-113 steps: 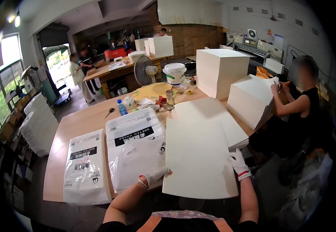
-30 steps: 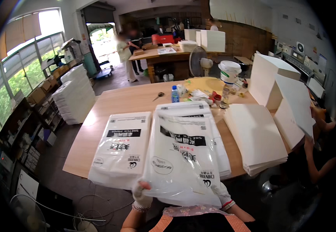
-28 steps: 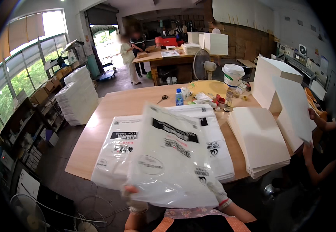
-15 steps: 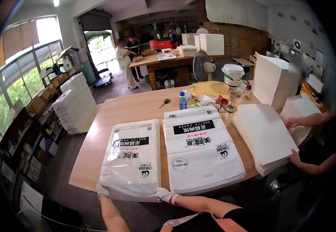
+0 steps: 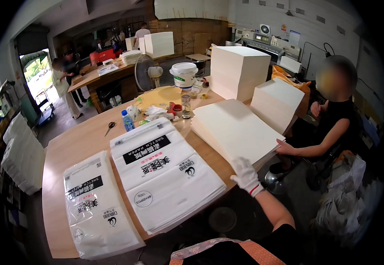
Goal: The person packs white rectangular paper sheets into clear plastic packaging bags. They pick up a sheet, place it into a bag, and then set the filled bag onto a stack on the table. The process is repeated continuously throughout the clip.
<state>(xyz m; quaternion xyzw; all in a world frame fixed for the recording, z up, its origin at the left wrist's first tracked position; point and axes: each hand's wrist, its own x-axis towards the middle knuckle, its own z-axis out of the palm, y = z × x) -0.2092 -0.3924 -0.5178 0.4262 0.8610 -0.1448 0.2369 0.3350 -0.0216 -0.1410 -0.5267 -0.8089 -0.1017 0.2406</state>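
Note:
My right hand, in a white glove with a red cuff edge, reaches over the near corner of a fanned stack of white paper sheets. Its thumb and fingers are apart, and I see nothing held in it; whether it touches the top sheet I cannot tell. Left of that stack lies a pile of flat printed plastic bags. Further left, a filled clear printed bag of paper lies at the table's near left edge. My left hand is out of the picture.
A seated co-worker's hand touches the stack's right edge. Tall paper stacks stand behind. On the wooden table are scissors, a blue bottle, a glass jar, cloth gloves and a white bucket.
The view has swung right. My hands have let go of the filled bag's near end; my right hand has moved right to the sheet stack, and my left has left the picture. The co-worker has raised one hand.

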